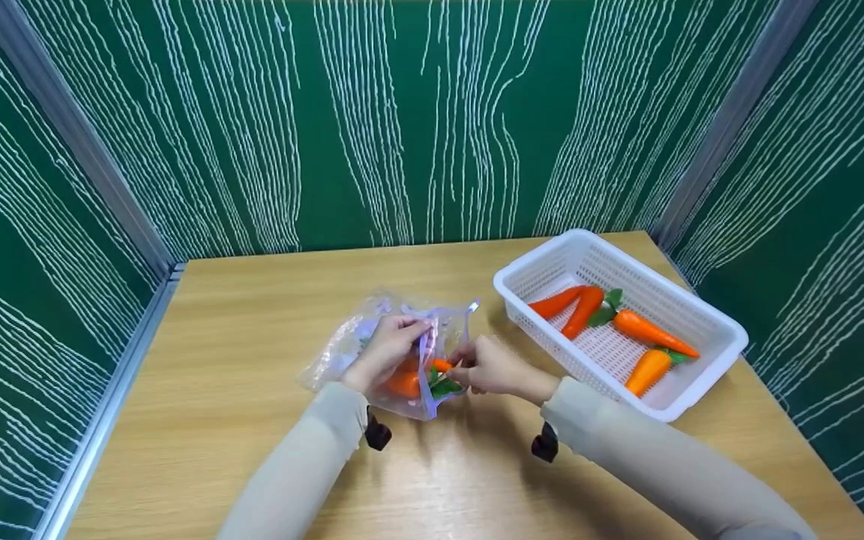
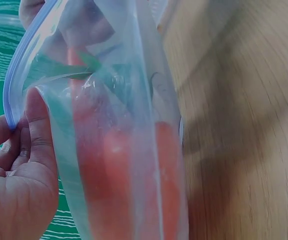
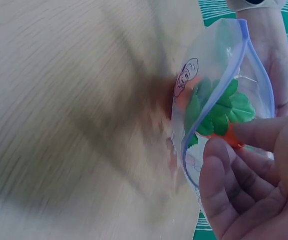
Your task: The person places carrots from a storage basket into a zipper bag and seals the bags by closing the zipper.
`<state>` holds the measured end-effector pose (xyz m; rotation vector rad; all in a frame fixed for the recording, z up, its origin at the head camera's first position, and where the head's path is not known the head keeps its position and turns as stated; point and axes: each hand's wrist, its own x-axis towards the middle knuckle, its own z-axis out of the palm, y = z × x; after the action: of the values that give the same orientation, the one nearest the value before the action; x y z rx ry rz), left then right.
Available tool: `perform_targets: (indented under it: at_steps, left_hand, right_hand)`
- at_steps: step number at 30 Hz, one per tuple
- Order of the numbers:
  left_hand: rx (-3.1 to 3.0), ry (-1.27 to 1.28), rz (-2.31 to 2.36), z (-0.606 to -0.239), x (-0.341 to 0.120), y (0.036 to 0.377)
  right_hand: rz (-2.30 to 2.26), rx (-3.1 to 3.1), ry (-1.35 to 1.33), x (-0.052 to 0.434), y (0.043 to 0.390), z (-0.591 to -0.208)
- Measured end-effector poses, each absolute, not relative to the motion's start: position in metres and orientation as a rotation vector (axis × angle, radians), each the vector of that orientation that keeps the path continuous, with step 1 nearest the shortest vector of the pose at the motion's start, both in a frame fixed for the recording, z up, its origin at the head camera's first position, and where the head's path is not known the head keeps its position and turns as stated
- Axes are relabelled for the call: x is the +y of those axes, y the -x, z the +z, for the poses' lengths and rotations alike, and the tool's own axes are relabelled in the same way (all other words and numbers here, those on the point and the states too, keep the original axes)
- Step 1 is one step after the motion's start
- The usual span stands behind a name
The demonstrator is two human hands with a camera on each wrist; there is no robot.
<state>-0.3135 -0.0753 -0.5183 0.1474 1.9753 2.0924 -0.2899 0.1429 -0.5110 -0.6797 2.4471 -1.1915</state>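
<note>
A clear zip bag point(image 1: 338, 352) with a purple zip edge lies on the table, its mouth toward the right. My left hand point(image 1: 387, 349) pinches the bag's rim between thumb and fingers. Inside are orange carrots point(image 2: 103, 175), blurred through the plastic, with green leaves point(image 3: 219, 107) near the opening. My right hand point(image 1: 499, 367) is at the mouth, fingertips curled on the orange end of a carrot point(image 3: 229, 136). The rest of that carrot is hidden in the bag.
To the right stands a white perforated basket point(image 1: 732, 341) holding several carrots, including a long carrot point(image 1: 653, 331) and a shorter carrot point(image 1: 648, 371). Green panels point(image 1: 417, 112) with white lines rise behind and beside the wooden table point(image 1: 237, 360).
</note>
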Motion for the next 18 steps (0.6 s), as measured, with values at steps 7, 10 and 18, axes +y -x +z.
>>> perform_targets:
  at_steps: [7,10,18]
  left_hand:
    - [2.044,-0.134,2.071,-0.519,-0.074,0.315]
    - [2.042,-0.142,2.072,-0.519,-0.074,0.315]
    - [1.955,-0.189,2.111,-0.519,-0.075,0.314]
  right_hand:
    - [-1.211,2.491,0.638,0.132,0.291,-0.521]
    - [-1.211,2.522,0.644,0.129,0.291,-0.525]
    - [-1.196,2.579,0.689,0.131,0.291,-0.522]
